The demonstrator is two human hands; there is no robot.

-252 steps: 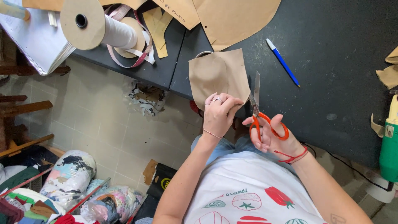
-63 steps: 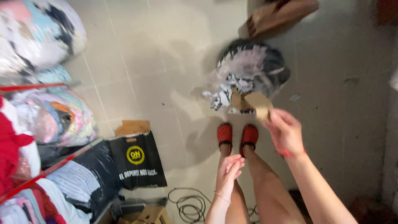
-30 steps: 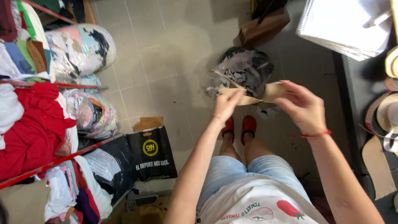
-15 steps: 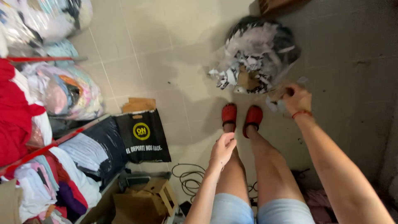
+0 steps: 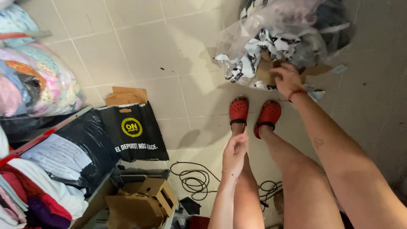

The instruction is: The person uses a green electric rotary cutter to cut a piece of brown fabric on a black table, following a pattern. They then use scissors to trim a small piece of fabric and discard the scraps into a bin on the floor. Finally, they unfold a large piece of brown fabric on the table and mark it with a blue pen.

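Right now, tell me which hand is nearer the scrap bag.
Right. The right hand is at the mouth of the scrap bag, touching the cardboard pieces there. The left hand hangs empty over the legs, well short of the bag.

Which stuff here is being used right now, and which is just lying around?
In use:
right hand
brown paper scraps
clear bag of scraps

Lying about:
black shopping bag
cardboard box
black cable
bags of cloth
left hand, holding nothing
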